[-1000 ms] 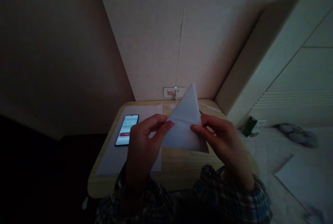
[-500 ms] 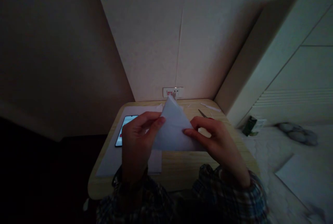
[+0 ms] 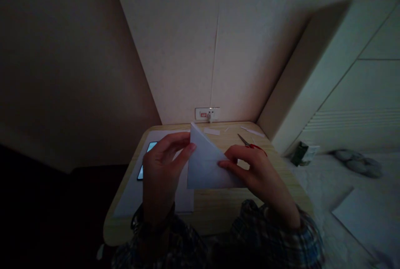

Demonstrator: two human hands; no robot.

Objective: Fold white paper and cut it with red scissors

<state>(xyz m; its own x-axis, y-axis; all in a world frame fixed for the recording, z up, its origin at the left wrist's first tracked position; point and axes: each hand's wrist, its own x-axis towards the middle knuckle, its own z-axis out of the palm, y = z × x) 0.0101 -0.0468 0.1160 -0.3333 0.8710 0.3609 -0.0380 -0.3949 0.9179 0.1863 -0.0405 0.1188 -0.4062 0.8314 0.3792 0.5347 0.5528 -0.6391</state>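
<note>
"What's in each grip?"
"On my feed, left hand (image 3: 162, 165) and right hand (image 3: 254, 164) both pinch the folded paper (image 3: 206, 165); I see it above the worktop (image 3: 218, 210); scissors (image 3: 249, 145) lie just beyond the right hand."

**Tip of paper (image 3: 206, 171) swings to left grip**

A second ago the tip rose nearer the right hand (image 3: 261, 177); now it stands just above the left hand's (image 3: 164, 167) thumb, the edge pinched there running nearly upright. Both hands have shifted left, the left one hiding more of the phone (image 3: 151, 146). Beyond the right pinch, the scissors (image 3: 246, 143) have come into clearer view, as has a scrap (image 3: 211, 131) between the grips.
</note>
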